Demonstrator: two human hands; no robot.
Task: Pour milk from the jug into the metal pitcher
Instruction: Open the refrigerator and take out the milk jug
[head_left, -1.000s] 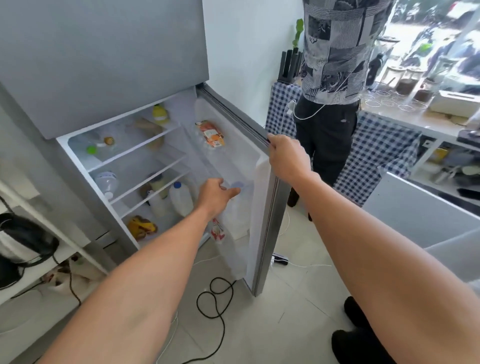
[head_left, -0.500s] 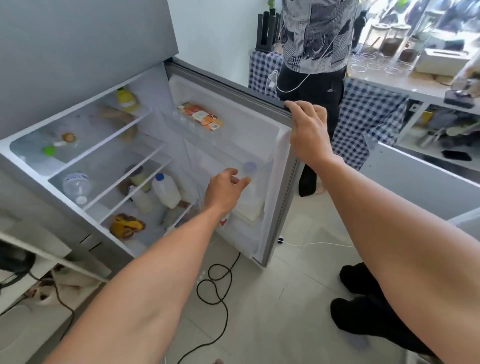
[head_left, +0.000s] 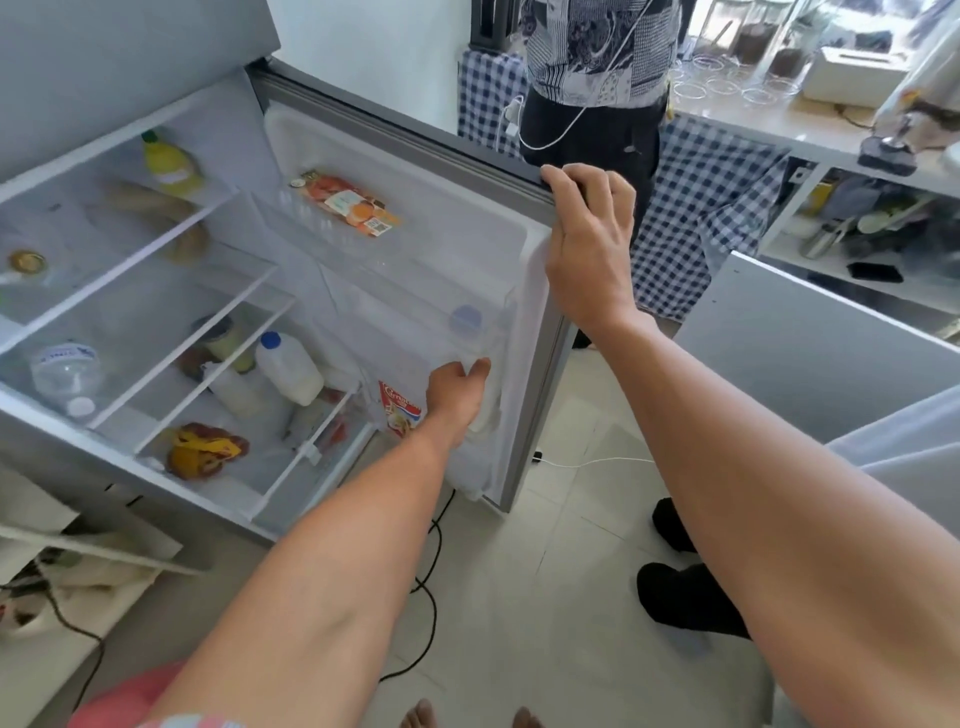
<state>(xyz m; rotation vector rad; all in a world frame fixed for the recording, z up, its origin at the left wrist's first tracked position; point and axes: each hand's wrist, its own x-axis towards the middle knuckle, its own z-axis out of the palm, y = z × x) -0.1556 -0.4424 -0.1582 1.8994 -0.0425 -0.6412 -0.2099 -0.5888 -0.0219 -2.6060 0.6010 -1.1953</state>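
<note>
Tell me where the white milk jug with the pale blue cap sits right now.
The white milk jug with the pale blue cap stands in the open fridge door's lower bin, right of the red carton, with the left hand on it.

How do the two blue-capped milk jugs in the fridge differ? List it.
The door jug stands in the door's lower bin behind clear plastic; the shelf jug leans on a main-compartment shelf. The left hand is at the door jug; nothing touches the shelf jug. The door jug's cap looks paler. Both are white plastic.

A yellow squeeze bottle (head_left: 169, 165) stands on the open fridge's top shelf (head_left: 104, 244); a black cable (head_left: 431, 613) snakes across the tiled floor (head_left: 545, 597).
</note>
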